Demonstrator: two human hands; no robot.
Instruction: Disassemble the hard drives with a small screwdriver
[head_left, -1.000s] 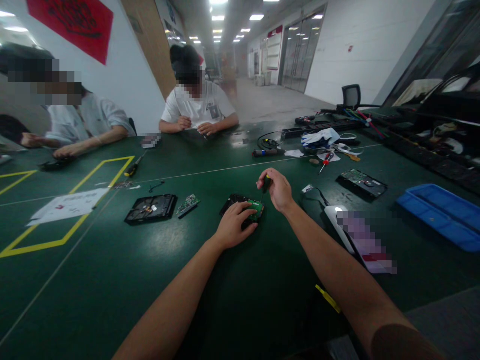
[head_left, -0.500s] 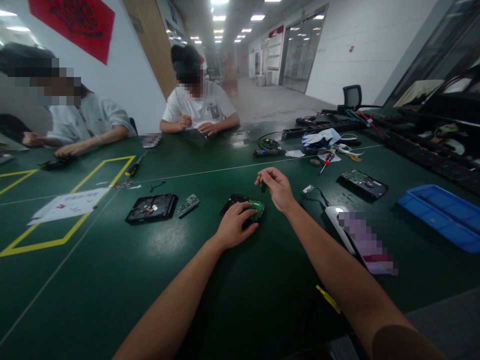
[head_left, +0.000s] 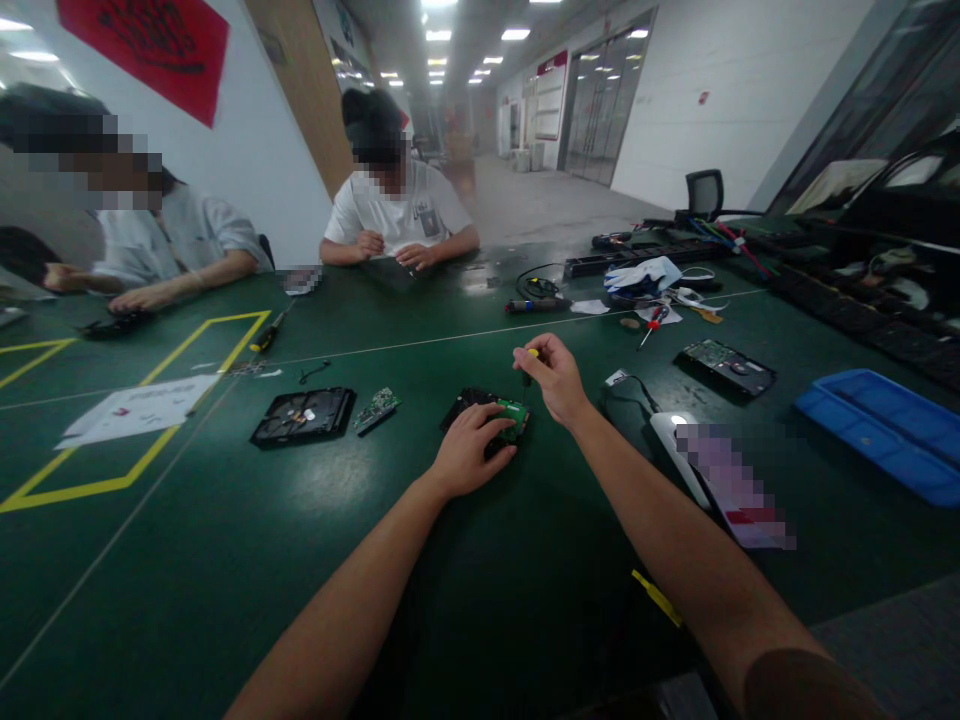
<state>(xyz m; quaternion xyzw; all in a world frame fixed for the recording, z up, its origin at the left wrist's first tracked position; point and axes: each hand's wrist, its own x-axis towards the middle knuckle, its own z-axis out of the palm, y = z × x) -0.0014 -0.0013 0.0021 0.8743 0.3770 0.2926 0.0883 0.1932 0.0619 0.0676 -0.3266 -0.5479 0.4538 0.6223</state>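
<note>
A hard drive [head_left: 459,402] with a green circuit board [head_left: 516,412] on its upper face lies on the table in front of me. Spread over it, the fingers of my left hand [head_left: 471,447] steady it, the thumb at its near side and part of the drive hidden below. My right hand [head_left: 556,380] pinches a small screwdriver [head_left: 527,378] with a yellow and black handle, held upright. Its thin shaft points down at the board's right end; whether the tip sits in a screw is too small to tell.
To the left lie an opened drive case [head_left: 304,416] and a loose circuit board [head_left: 376,410]. On the right are another hard drive [head_left: 726,368], a white power bank [head_left: 679,455] with a cable, and a blue tray [head_left: 885,430]. Two people sit across the table.
My right fingers have shifted on the screwdriver's handle, and its yellow top now shows above them. The left hand and the hard drive have stayed in place.
</note>
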